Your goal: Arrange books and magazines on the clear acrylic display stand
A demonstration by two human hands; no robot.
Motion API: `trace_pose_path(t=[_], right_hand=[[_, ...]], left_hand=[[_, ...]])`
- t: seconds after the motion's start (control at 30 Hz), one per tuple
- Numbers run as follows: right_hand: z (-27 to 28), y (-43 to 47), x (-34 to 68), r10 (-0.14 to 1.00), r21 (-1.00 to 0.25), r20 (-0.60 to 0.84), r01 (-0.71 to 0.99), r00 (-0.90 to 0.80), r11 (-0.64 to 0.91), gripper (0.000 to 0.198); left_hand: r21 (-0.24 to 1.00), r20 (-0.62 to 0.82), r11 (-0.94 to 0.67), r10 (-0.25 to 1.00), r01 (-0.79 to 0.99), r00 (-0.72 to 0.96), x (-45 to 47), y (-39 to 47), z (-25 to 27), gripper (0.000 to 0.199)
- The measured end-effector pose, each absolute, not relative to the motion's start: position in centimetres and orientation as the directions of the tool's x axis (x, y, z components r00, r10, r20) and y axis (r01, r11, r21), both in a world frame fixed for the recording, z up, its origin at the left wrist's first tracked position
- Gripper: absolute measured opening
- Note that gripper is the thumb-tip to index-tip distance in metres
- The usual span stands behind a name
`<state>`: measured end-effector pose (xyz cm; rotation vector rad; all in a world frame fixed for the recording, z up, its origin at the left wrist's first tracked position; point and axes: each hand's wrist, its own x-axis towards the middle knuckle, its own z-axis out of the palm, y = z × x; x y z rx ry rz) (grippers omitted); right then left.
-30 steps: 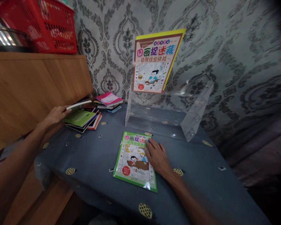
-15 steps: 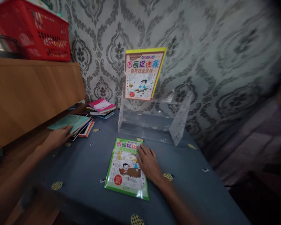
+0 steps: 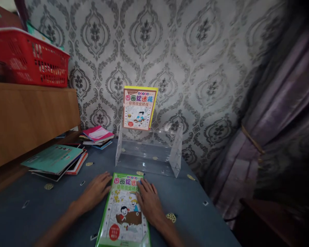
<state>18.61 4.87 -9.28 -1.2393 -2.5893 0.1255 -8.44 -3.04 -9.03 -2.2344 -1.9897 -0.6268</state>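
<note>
A green-bordered picture book [image 3: 128,218] lies face up on the table before me. My right hand [image 3: 149,199] rests over its upper right edge, fingers stretched out across the cover. At the upper left edge is my left hand [image 3: 99,188], its fingers extended beside the book; whether they touch it I cannot tell. Behind the book stands a clear plastic tiered rack [image 3: 149,154]. Another picture book, brown-bordered with yellow behind it [image 3: 137,109], leans upright in the rack's top tier at the left.
To the left lies a stack of books with a teal one [image 3: 55,157] on top. A second pile with a pink cover [image 3: 98,133] sits behind it. A wooden cabinet [image 3: 33,120] carries a red basket [image 3: 41,58]. Purple curtains [image 3: 242,164] hang at the right.
My left hand has left the teal book and moved right to the green book's left edge. My right hand stays on the green book. The view has tilted up and shifted right.
</note>
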Motion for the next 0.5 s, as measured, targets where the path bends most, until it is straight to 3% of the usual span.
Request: trace_pose_path(t=[0.13, 0.33, 0.5], right_hand=[[-8.8, 4.7, 18.4, 0.773, -0.206, 0.221, 0.747, -0.594, 0.633, 0.042], [-9.1, 4.6, 15.0, 0.659, -0.246, 0.284, 0.611, -0.697, 0.752, 0.039], [-8.9, 5.4, 12.8, 0.698, -0.296, 0.248, 0.633, -0.672, 0.715, 0.042]], left_hand=[[0.235, 0.38, -0.214, 0.918, 0.948, 0.113, -5.3, -0.4, -10.7, 0.035], [0.229, 0.447, -0.19, 0.892, 0.955, 0.07, -4.7, 0.4, -12.0, 0.036], [0.15, 0.479, -0.199, 0.871, 0.968, 0.105, -4.9, 0.7, -12.9, 0.038]])
